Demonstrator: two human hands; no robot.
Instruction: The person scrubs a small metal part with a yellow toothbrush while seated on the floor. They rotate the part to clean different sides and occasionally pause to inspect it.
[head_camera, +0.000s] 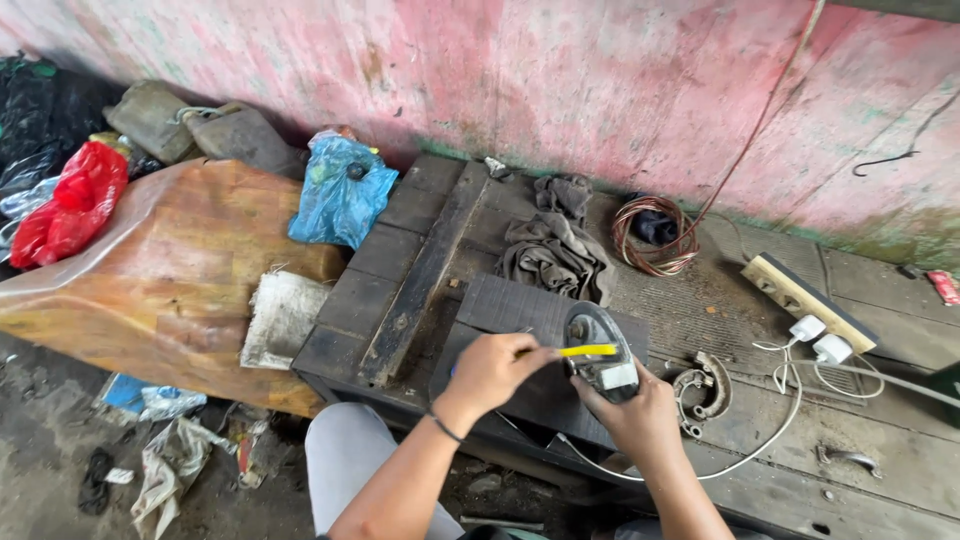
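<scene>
My left hand (490, 372) grips a tool with a yellow shaft (588, 351), its tip laid across a small oval metal part (597, 345). My right hand (637, 412) holds that oval part from below, tilted up on a dark ridged slab (505, 305) on the wooden bench (420, 265). A white block sits on the part near my right thumb. A thin band circles my left wrist.
A grey rag (555, 250), a coil of copper wire (655, 235), a power strip (805, 298) with white plugs and cable, and a curved metal piece (705, 385) lie on the bench. Blue bag (342, 190), red bag (70, 205) and an orange-covered board (170, 270) sit left.
</scene>
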